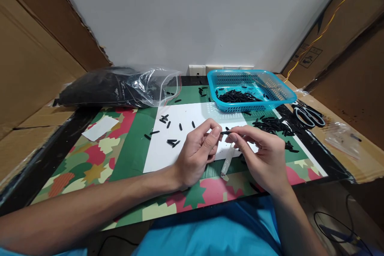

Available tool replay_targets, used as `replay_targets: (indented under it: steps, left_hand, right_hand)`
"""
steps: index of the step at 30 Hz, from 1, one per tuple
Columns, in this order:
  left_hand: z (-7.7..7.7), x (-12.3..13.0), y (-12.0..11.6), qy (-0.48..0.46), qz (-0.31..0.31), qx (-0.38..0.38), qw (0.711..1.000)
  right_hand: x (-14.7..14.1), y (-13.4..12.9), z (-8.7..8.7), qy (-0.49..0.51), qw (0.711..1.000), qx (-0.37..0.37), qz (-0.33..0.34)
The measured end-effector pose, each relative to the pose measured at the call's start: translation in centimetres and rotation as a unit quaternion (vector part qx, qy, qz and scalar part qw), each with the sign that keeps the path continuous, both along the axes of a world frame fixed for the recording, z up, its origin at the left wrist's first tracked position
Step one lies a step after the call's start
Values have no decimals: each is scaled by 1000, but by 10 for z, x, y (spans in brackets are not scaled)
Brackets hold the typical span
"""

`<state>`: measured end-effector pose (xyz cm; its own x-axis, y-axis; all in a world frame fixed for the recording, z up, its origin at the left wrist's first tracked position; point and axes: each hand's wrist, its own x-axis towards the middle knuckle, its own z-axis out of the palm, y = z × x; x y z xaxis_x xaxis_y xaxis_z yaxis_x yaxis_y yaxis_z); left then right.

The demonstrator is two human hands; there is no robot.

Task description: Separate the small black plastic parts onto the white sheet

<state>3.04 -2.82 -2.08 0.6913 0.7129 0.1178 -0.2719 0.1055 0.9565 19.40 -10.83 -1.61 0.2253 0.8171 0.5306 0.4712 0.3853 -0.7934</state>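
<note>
My left hand (199, 150) and my right hand (262, 154) meet over the front of the table, both closed in a pinch. Between their fingertips is a small, slim black piece (225, 132); its exact kind is too small to make out. Below the hands, a narrow translucent strip (228, 162) lies slanting on the mat. Beside my right hand a pile of similar black pieces (271, 125) spreads out. More loose black pieces (172, 143) are scattered on the white paper (157, 156) to the left of my hands.
A blue plastic basket (252, 108) with black pieces and thin sticks stands at the back right. Scissors (307, 116) and a small plastic bag (342, 138) lie at the right. A zip bag full of black material (114, 88) sits at the back left, near a white card (100, 128).
</note>
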Motion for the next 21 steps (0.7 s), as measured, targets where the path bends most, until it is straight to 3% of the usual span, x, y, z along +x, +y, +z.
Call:
replay_targets:
  steps: [21]
  left_hand:
    - [-2,-3,0,19,2,17,1000]
  right_hand:
    - [1,-2,3,-23,1000,-10,-13]
